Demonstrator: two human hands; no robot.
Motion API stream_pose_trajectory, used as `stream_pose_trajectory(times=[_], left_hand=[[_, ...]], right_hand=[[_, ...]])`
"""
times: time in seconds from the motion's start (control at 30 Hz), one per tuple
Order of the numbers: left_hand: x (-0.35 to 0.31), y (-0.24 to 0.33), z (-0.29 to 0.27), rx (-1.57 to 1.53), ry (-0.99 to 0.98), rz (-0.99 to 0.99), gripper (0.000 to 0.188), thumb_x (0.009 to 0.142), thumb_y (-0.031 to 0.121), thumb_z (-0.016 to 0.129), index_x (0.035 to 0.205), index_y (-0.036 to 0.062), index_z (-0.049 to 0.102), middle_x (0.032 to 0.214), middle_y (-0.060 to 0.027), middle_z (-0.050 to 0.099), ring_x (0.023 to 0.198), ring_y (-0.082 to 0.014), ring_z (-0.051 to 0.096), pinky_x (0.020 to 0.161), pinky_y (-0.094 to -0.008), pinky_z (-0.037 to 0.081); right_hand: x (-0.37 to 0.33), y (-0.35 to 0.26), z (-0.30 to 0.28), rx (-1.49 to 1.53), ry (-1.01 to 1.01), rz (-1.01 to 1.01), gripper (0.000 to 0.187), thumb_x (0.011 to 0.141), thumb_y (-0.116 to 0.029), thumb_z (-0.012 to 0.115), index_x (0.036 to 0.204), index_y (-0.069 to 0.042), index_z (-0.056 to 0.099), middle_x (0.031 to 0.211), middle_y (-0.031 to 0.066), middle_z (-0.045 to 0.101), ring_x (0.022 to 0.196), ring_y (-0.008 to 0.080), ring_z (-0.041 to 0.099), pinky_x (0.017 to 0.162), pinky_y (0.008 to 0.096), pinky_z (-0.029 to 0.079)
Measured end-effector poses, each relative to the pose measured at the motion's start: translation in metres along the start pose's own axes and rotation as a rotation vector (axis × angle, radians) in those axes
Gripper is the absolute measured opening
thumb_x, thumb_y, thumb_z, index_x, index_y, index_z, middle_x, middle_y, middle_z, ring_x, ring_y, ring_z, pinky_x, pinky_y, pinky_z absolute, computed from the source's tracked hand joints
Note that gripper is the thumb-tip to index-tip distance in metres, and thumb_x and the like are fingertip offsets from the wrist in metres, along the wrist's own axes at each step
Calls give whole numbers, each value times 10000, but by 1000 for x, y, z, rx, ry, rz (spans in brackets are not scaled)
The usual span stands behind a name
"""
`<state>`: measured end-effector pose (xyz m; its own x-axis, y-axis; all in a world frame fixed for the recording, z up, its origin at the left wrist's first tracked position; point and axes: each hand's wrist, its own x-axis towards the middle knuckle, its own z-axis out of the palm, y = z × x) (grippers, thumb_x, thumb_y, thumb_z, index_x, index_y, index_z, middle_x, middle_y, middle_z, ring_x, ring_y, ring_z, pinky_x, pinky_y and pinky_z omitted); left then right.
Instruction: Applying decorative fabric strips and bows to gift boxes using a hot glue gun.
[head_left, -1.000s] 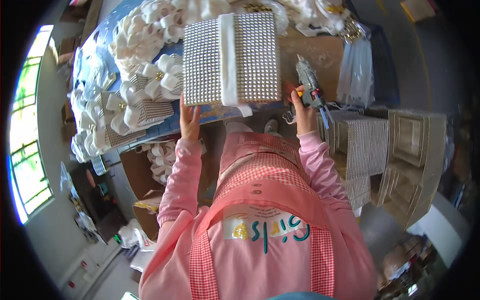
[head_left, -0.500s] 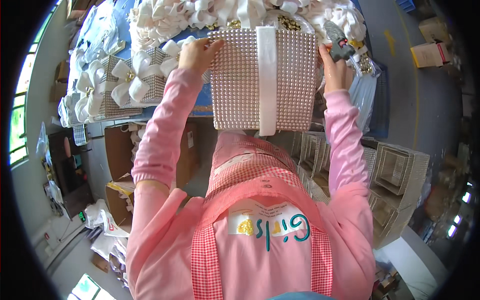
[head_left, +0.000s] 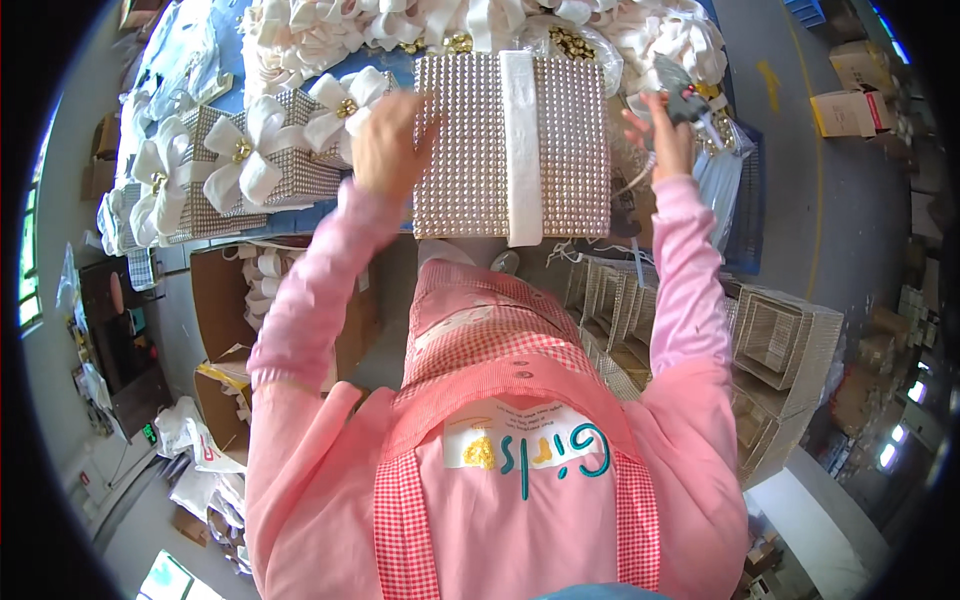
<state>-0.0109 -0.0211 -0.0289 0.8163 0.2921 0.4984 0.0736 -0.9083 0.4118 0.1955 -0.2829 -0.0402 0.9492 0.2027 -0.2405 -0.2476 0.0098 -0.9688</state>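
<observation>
A large square box [head_left: 462, 150] covered in rows of pearly beads faces me, with a white ribbon band [head_left: 522, 150] down its middle. Against its left edge is my left hand [head_left: 390, 145], smeared by motion; its grip is unclear. My right hand [head_left: 668, 138] is off the box's right side. It holds a dark glue gun [head_left: 685, 102] with a grey nozzle and a small red light, some of its fingers stretched out toward the box. A clear stick shows at the gun's rear, and a pale cord hangs below the hand.
Beaded boxes with white ribbon bows [head_left: 243, 150] line the table's left. White ribbon loops [head_left: 320, 35] and a bag of gold beads [head_left: 572, 42] lie at the back. Nested beaded frames [head_left: 785, 345] stand low right; an open carton [head_left: 222, 300] is low left.
My right hand has come away from the box's right edge, carrying the glue gun. My left hand has shifted lower along the left edge. The box's lower edge sits higher in view.
</observation>
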Motion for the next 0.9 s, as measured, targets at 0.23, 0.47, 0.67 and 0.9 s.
stream_pose_trajectory(times=[0.23,0.47,0.67,0.9], left_hand=[[-84,97,23,101,-494,559,584,819,219,473,1374,204,292,1367,-41,359,1291,-233,304,1052,-478,242],[-78,86,25,-138,-229,516,364,698,139,565,1056,79,596,1098,-62,573,1064,-215,535,930,-411,402],[-49,102,-6,-657,-309,100,341,651,-111,554,959,17,626,924,-106,651,885,-235,631,759,-314,501],[-22,91,-7,-1197,-348,-536,294,901,191,542,1017,-73,600,892,-73,654,813,-108,604,728,-232,477]], right_hand=[[-69,-15,-64,-55,79,20,383,856,-412,563,1092,-114,514,1054,72,611,616,102,598,437,198,438],[-119,-10,-92,-143,-13,58,309,885,-348,542,1015,-68,534,1015,117,621,491,74,461,403,197,345],[-148,-20,-89,-131,-189,73,200,910,-246,517,995,-65,525,1062,141,606,524,47,431,411,184,348],[-179,-48,-70,-76,-458,-118,210,927,-212,486,1045,-39,515,1109,156,582,570,47,486,461,175,375]])
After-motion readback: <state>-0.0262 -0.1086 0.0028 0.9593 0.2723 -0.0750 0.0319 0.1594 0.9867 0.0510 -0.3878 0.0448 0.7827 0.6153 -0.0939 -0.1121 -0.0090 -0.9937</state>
